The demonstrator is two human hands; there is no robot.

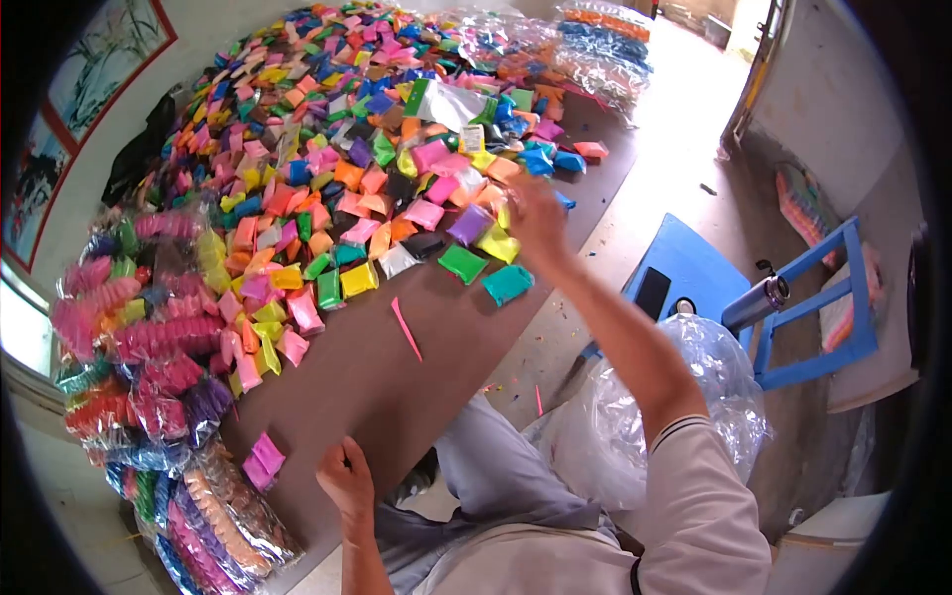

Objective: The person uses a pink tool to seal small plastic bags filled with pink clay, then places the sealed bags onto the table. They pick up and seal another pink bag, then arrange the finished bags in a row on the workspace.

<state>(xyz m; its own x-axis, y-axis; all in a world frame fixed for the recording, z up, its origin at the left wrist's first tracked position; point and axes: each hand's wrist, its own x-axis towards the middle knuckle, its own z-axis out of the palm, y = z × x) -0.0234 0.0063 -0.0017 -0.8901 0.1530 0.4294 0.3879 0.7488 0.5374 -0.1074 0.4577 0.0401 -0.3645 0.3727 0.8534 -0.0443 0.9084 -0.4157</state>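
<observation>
Small packets in many colours [327,178] lie in a wide heap across a brown table [337,397]. My right hand [536,213] reaches over the heap's right edge, its fingers among the packets beside an orange packet [503,170]. Those fingers are blurred and partly hidden, so their grip does not show. Close below it are a yellow packet [498,242], a teal packet [508,285] and a green packet [462,264]. My left hand [347,476] is curled into a loose fist at the table's near edge, with nothing visible in it. Pink packets [264,460] lie to its left.
Bagged rows of packets [159,337] are stacked along the left edge, more [605,50] at the far right. A pink strip [406,329] lies on the table. A blue chair [694,260] holds a phone [652,293] and a flask [756,302]; a clear plastic bag [605,426] sits at my right.
</observation>
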